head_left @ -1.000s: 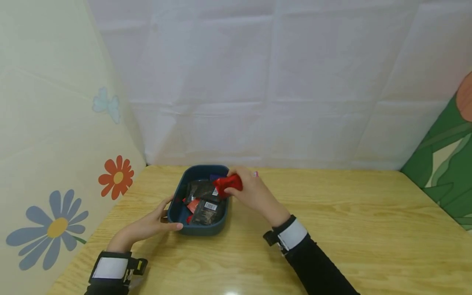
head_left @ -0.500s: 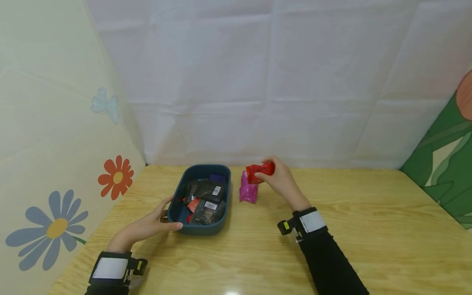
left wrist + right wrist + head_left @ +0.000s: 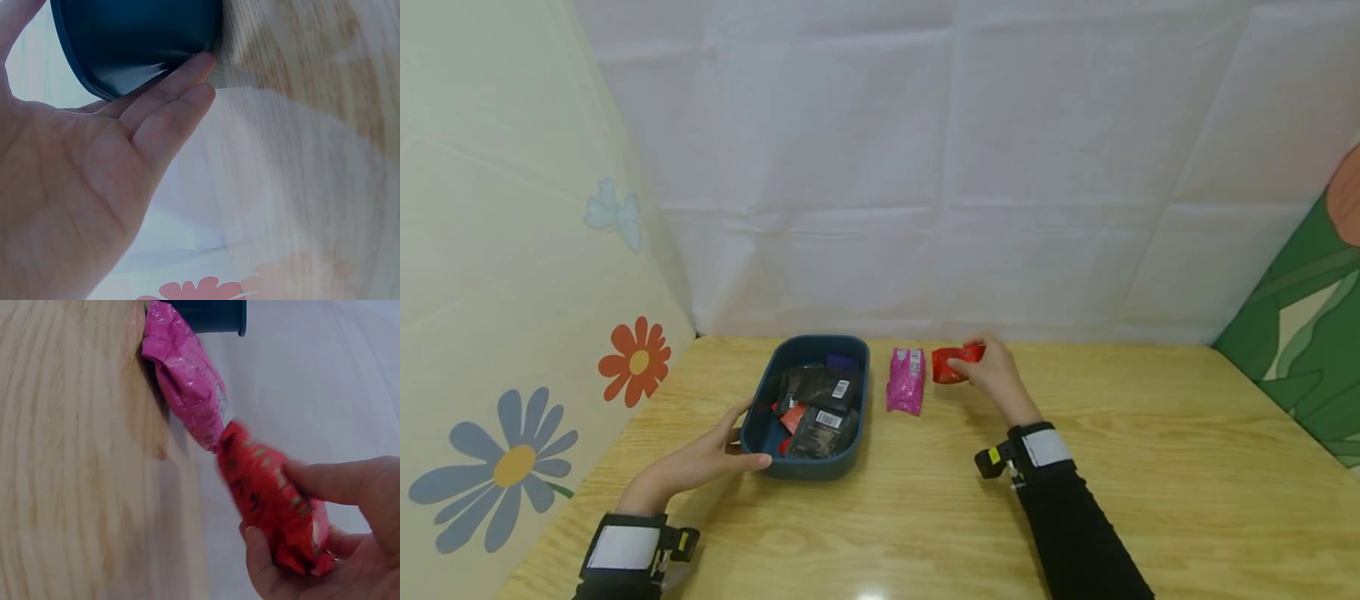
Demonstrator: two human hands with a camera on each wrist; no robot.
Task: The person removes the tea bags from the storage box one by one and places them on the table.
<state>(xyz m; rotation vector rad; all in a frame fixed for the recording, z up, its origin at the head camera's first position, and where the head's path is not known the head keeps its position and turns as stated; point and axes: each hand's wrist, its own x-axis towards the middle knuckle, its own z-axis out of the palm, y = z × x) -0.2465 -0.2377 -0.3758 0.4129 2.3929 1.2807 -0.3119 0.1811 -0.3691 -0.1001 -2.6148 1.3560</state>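
Observation:
My right hand (image 3: 1000, 379) pinches a red foil snack packet (image 3: 272, 500) between thumb and fingers, low over the back of the table. Just left of it lies a pink snack packet (image 3: 906, 382), flat on the wood. My left hand (image 3: 700, 458) rests against the left side of a dark blue bin (image 3: 808, 470), thumb at the near corner. In the left wrist view its fingers (image 3: 172, 122) lie straight along the bin's wall. Inside the bin are black packets (image 3: 823, 432) with barcode labels, some red packets (image 3: 793, 417) and a purple one (image 3: 842, 362).
The wooden table (image 3: 880, 533) ends at a white cloth backdrop (image 3: 1000, 208). A flower-printed sheet (image 3: 550, 292) stands on the left, and a green leaf-patterned one (image 3: 1311, 333) on the right.
My right hand has carried the red packet from above the bin to the right and lowered it beside the pink packet, which has come into full view. The left hand has stayed put.

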